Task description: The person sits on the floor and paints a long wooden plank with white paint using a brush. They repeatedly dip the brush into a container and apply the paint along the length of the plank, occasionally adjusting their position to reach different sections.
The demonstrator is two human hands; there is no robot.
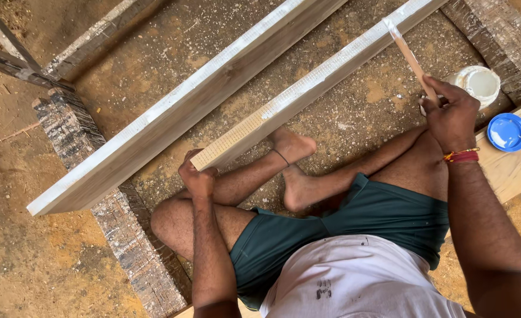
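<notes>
Right hand (451, 118) grips a stick (410, 56); left hand (197, 176) clasps a plank (307, 88) over sandy, perhaps sawdust-strewn ground (19, 259).

Far ends of both planks (307, 88) beyond the top edge; stick's (410, 59) lower end inside right hand (451, 118).

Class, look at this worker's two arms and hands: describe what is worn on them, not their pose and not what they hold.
Both arms are bare, with no sleeves or gloves showing. The right hand has a band of red and yellow thread around its wrist. The left hand and its wrist show nothing worn: no band, ring or watch can be made out.
</notes>
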